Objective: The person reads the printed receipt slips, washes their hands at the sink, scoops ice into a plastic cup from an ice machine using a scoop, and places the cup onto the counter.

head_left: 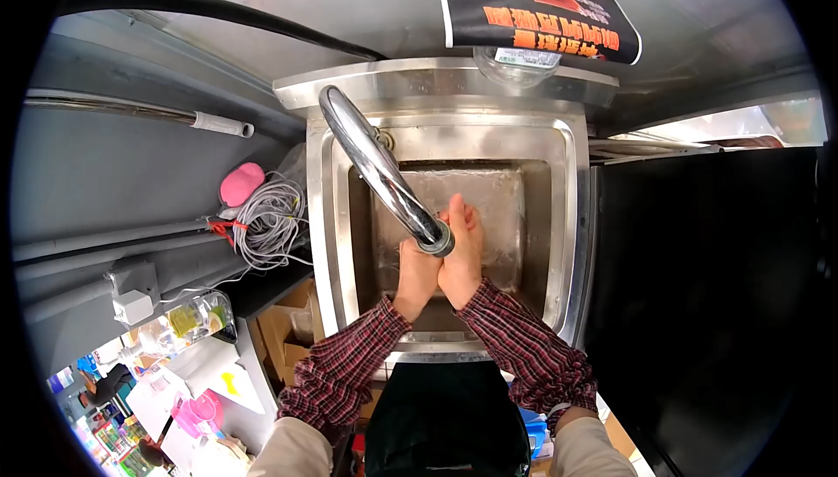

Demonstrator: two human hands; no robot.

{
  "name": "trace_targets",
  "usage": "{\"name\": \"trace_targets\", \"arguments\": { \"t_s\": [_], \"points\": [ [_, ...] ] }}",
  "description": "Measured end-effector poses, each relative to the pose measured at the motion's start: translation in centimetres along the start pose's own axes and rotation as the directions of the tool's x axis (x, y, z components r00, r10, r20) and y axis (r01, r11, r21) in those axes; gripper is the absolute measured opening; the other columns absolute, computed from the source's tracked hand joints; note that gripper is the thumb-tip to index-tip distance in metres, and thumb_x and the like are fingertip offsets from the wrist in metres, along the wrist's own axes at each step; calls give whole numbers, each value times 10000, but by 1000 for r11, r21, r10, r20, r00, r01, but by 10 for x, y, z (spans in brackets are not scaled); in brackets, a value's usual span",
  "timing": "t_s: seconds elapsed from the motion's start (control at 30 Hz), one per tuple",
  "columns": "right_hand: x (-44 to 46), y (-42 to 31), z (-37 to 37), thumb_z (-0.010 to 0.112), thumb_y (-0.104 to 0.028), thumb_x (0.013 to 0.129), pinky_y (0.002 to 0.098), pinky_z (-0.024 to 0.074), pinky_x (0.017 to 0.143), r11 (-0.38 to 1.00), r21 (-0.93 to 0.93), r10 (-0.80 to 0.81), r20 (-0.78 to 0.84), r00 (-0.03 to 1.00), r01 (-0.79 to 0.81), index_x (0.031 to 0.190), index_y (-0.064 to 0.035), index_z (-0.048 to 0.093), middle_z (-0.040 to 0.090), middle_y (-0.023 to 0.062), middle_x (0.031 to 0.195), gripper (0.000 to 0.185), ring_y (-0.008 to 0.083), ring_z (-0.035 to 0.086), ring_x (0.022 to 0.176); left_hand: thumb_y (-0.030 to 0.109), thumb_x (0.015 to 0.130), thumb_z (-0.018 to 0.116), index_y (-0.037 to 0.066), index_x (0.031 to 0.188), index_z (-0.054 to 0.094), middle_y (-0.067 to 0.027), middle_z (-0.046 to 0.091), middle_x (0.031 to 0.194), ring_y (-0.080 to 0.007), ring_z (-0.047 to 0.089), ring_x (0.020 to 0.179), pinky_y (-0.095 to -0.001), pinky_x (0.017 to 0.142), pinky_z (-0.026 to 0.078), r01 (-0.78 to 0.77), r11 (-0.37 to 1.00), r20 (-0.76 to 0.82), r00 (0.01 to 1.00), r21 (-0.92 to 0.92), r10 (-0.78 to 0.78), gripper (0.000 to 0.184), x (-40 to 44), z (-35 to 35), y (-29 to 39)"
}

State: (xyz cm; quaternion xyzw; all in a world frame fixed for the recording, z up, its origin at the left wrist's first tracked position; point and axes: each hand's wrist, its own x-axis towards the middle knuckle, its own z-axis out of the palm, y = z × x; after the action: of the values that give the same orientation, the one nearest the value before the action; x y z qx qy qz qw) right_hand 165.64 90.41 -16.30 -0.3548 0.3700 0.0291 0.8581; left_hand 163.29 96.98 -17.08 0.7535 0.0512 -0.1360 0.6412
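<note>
My left hand and my right hand are pressed against each other over the metal sink, below the spout of the curved chrome faucet. The spout's end covers part of the place where the hands meet. My left hand's fingers are hidden behind the spout and the other hand. On my right hand the fingers are bent and close together, with one digit pointing away from me. Whatever lies between the palms does not show. Wet-looking streaks mark the basin floor.
Behind the sink are a clear plastic container and a black printed sheet. At left hang a coiled grey cable and a pink object. A black panel borders the right side; a black hose runs upper left.
</note>
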Motion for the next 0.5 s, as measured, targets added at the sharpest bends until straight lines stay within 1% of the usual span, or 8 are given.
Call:
{"name": "trace_targets", "arguments": {
  "t_s": [0.03,0.07,0.17,0.23,0.27,0.33,0.4,0.5],
  "points": [
    [-4,-5,4,574,-280,930,278,480,673,1000,-1,5,-7,1000,-5,820,-79,462,501,4,721,256,125,526,660,35,893,536,3,1093,613,-98,633,1103,-221,604,992,-295,858,466,297,903,-103,934,-311,-343,217,-6,6,10],
    [-3,-12,9,575,-270,930,278,484,674,981,-174,-76,36,996,81,816,-65,461,510,4,719,261,119,538,666,86,948,472,22,1097,605,-57,617,1074,-161,576,972,-269,855,462,342,706,-20,893,-620,-450,209,-7,12,-6],
    [1,-11,4,528,-270,953,301,479,765,892,-430,-104,107,989,140,941,-23,484,543,44,834,252,146,568,813,172,988,409,32,1172,549,-62,588,1116,-165,562,989,-267,876,448,312,480,86,896,-820,-435,270,2,14,15],
    [-2,1,-4,444,-341,982,302,421,880,731,-523,-315,312,896,439,1184,3,447,528,85,1036,399,166,515,965,283,1012,349,49,1308,443,-78,517,1250,-174,513,1103,-289,958,404,406,512,205,891,-757,-405,389,13,5,17],
    [-4,1,-13,325,-427,990,390,248,1083,703,-634,-171,287,942,321,1385,-46,294,349,190,1350,549,273,317,1292,298,986,425,74,1298,450,-56,521,1229,-152,508,1096,-293,947,408,368,539,171,909,-758,-380,385,12,7,15],
    [-19,18,-12,296,-468,981,382,204,1104,676,-660,-130,331,935,328,1411,-57,263,276,192,1410,596,283,243,1337,313,960,501,98,1289,457,-33,526,1208,-130,503,1089,-296,937,413,317,569,124,928,-759,-352,395,13,7,4],
    [-26,8,-8,231,-547,957,347,116,1136,715,-678,61,305,951,171,1463,-90,181,109,165,1514,683,290,62,1411,388,972,449,95,1358,393,-44,439,1331,-148,402,1229,-308,1033,325,72,797,-50,991,-600,-127,488,17,7,5],
    [5,-5,-20,319,-594,933,365,107,1137,881,-452,279,260,924,-139,1468,-26,40,62,140,1529,828,249,59,1415,460,980,369,95,1428,297,-59,329,1441,-175,298,1327,-324,1098,230,389,511,127,872,-766,-472,583,5,22,27]
  ]
}}
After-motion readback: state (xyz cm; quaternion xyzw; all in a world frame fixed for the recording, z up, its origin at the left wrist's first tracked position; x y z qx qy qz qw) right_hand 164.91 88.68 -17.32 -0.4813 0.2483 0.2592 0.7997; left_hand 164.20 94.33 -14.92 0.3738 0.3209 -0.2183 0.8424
